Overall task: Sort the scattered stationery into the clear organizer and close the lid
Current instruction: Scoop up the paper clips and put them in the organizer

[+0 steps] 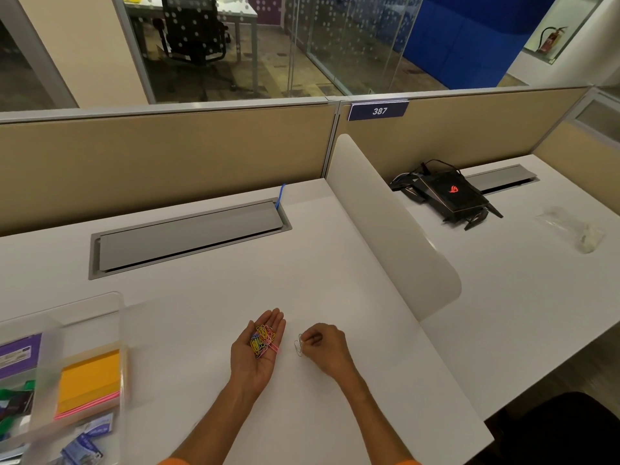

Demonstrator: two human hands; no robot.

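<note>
We pinch a hanging pale clip point(298, 347) in our right hand point(323, 347), just right of our spread left hand point(258, 355) bearing coloured clips point(263, 340); organizer point(122, 337) well left

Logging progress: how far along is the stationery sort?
Done: sticky notes already sit in the clear organizer. In hand: left hand cups coloured paper clips; right hand pinches one pale clip. Left: clips into the organizer, then closing it; it looks open.
</note>
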